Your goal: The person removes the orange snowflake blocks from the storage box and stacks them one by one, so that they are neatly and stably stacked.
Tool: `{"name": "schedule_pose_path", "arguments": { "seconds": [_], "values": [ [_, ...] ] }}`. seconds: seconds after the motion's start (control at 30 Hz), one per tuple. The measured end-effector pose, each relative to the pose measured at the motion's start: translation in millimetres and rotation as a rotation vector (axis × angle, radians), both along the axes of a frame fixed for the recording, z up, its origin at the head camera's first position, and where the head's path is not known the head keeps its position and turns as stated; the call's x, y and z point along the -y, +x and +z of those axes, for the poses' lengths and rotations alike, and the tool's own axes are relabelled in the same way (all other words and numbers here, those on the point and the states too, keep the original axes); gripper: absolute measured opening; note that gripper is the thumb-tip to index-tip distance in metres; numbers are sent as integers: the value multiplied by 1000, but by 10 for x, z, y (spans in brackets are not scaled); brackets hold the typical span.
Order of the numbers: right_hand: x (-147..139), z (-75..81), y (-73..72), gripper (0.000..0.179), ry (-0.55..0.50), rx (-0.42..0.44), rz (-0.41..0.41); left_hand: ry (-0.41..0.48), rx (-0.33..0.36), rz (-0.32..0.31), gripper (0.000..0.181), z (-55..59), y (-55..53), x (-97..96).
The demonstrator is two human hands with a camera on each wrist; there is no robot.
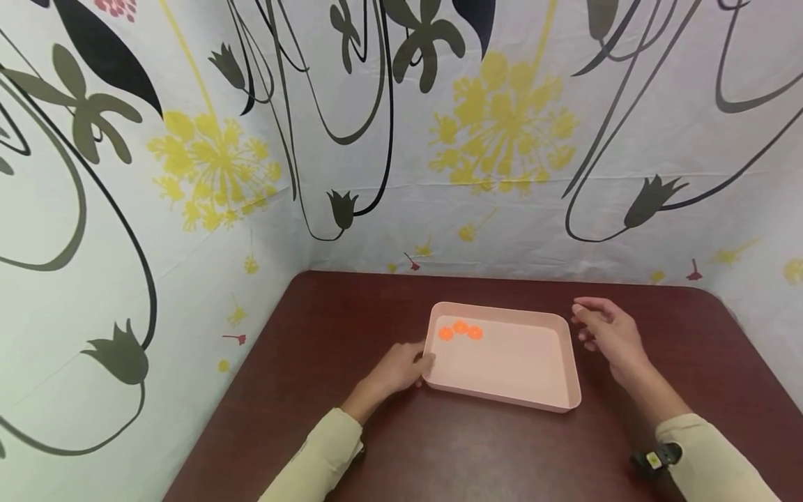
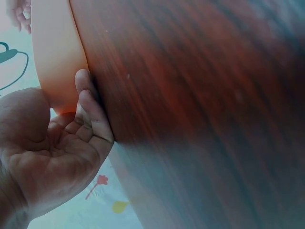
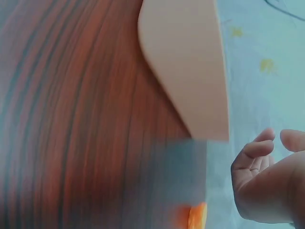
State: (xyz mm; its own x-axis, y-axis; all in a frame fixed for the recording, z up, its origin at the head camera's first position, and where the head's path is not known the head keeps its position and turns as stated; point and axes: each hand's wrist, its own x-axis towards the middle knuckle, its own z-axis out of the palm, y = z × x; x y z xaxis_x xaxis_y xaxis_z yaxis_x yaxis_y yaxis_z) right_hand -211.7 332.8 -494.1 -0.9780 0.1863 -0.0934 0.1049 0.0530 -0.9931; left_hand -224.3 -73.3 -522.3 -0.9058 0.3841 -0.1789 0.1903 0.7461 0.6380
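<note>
Inside one tray [image 1: 508,366] lie three orange discs [image 1: 461,327]; left hand [image 1: 396,367] pinches the tray, right hand [image 1: 613,336] empty, half-curled.

The left forearm [image 1: 318,450] and the right forearm [image 1: 705,446] angle forward and inward. The left hand [image 1: 396,367] pinches, its thumb set opposite its bent fingers. The right hand [image 1: 611,335] sits a little farther forward, its fingers loosely curled (the right wrist view shows a gap between thumb and fingertips). The hands are well apart.
</note>
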Motion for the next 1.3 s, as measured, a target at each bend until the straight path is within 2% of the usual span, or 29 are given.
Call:
{"name": "schedule_pose_path", "arguments": {
  "seconds": [0.07,0.13,0.27,0.33,0.5,0.7,0.87,1.03,1.3],
  "values": [
    [87,12,4,14,-66,-17,32,2,2,3,52,0,2,-3],
    [164,-1,5,17,-88,-31,75,-1,-1,5,52,-1,2,-4],
    [318,-23,24,28,-20,-23,191,-11,-8,3,52,-3,1,-6],
    [403,-21,32,35,45,8,236,-15,-14,0,51,-3,0,-6],
    [619,-32,25,49,113,66,287,-18,-26,-3,51,-3,-4,-7],
    [877,-103,-93,50,165,69,308,-14,-17,1,51,4,3,-5],
    [1096,-184,-177,52,144,96,332,-7,-19,1,51,-6,12,-7],
    [1237,-267,-234,48,139,72,353,7,-11,4,49,-26,10,-13],
    [1355,-339,-304,49,186,129,275,13,-19,3,48,-18,6,-12]
  ]
}}
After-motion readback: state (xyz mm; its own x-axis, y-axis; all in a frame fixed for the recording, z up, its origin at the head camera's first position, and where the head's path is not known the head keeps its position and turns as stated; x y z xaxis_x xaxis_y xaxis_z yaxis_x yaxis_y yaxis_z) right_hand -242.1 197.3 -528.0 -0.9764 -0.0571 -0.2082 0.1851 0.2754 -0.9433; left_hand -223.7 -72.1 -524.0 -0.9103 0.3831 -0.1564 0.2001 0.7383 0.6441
